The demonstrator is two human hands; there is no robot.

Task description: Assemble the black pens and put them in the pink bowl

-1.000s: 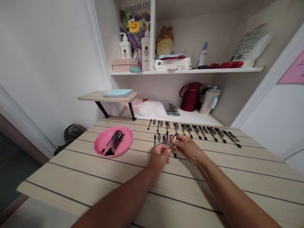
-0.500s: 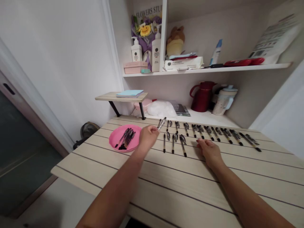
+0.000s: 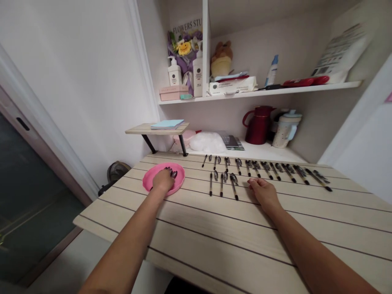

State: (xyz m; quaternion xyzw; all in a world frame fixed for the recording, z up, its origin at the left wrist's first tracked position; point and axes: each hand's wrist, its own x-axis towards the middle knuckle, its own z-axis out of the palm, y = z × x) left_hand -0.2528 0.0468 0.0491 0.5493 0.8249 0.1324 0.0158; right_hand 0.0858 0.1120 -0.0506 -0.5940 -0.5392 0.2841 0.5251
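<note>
My left hand (image 3: 163,180) reaches into the pink plate (image 3: 179,183) at the table's left, its fingers curled down over the black pens (image 3: 174,174) lying there. My right hand (image 3: 261,190) rests palm down on the wooden table (image 3: 232,237), fingers loosely bent and holding nothing. It lies just right of a short front row of three uncapped pens (image 3: 221,184) with their caps beside them. Behind these, a long row of several pens and caps (image 3: 269,168) runs toward the right.
A small wooden riser (image 3: 143,130) with a blue notebook (image 3: 167,123) stands at the back left. Behind the table sit a red jug (image 3: 259,124), a spotted cup (image 3: 284,129) and a white bag (image 3: 207,142). A shelf (image 3: 275,90) above holds bottles and boxes. A dark door is at left.
My hands came apart from one pen. The left hand swung left past the rows into the pink plate. The right hand settled on the table beside the front row, which now counts three pens.
</note>
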